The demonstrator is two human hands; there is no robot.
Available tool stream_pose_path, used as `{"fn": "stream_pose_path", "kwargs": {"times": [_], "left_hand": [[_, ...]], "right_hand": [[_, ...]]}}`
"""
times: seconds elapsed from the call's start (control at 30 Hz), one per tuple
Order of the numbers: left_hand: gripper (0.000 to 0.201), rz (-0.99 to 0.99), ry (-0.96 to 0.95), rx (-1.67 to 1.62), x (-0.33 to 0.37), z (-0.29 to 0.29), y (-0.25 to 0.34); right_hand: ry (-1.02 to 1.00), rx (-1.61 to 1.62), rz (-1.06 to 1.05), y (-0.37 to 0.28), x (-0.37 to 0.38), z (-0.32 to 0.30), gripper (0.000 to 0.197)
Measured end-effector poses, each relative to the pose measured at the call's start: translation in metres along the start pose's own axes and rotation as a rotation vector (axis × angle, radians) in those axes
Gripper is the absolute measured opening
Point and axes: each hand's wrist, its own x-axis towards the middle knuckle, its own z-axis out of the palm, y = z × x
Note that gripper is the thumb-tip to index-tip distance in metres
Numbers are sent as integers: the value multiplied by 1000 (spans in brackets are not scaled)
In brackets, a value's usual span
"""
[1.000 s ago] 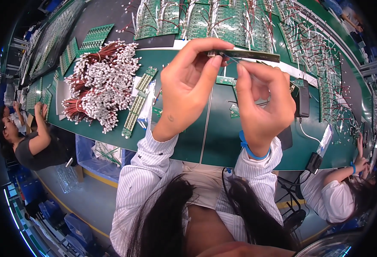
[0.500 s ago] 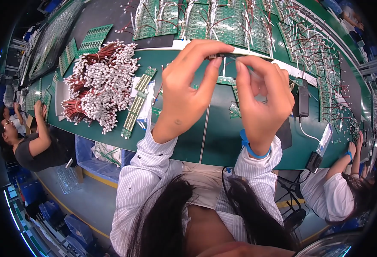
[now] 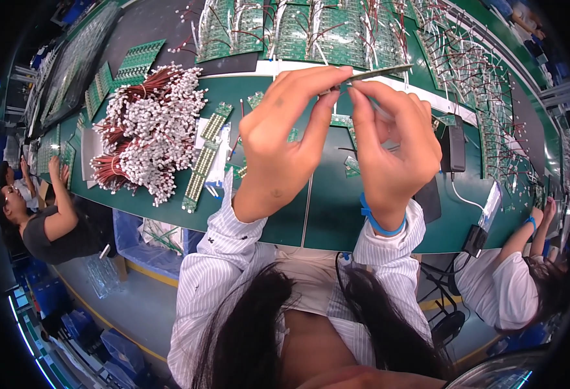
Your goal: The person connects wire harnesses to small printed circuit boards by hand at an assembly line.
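Note:
A narrow green circuit board (image 3: 385,70) is held up over the table, seen nearly edge-on with its right end sticking out above my fingers. My left hand (image 3: 281,133) pinches its left end between thumb and fingertips. My right hand (image 3: 398,139), with a blue wristband, is closed at the board's underside, thumb and forefinger together near its middle. Whether a small part sits between the right fingertips is hidden. Just left of my hands lie strips of small green boards (image 3: 202,170). Farther left is a big heap of red-brown wires with white connectors (image 3: 158,123).
Wired green panels (image 3: 324,39) cover the far side of the green table (image 3: 259,233). A black power adapter (image 3: 453,148) lies at the right. Below the table's left edge stands a blue bin (image 3: 129,240). Co-workers sit at left (image 3: 51,223) and right (image 3: 502,285).
The board has been tilted so that its right end now rises into view above my right hand. Both hands have shifted slightly left.

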Motion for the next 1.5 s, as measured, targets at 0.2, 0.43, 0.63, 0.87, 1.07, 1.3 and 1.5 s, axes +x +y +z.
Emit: {"fn": "stream_pose_path", "kwargs": {"times": [0.2,0.43,0.63,0.87,1.07,1.3,1.5], "left_hand": [[24,-3,-6,-17,0,0,1],[24,111,-58,135,1,-4,4],[24,118,-48,156,1,-7,4],[22,-89,26,-25,-1,-5,5],[22,-64,6,-19,-2,-5,4],[17,-84,-14,-76,2,-6,0],[12,-266,29,-179,9,-20,1]], "right_hand": [[5,25,17,1,-1,0,19],[14,-6,13,0,-3,2,21],[1,33,4,1,-3,6,22],[-15,67,29,-1,-2,5,22],[-36,101,127,-4,-3,2,21],[-125,131,94,1,0,-5,19],[-369,247,133,5,14,-15,22]]}}
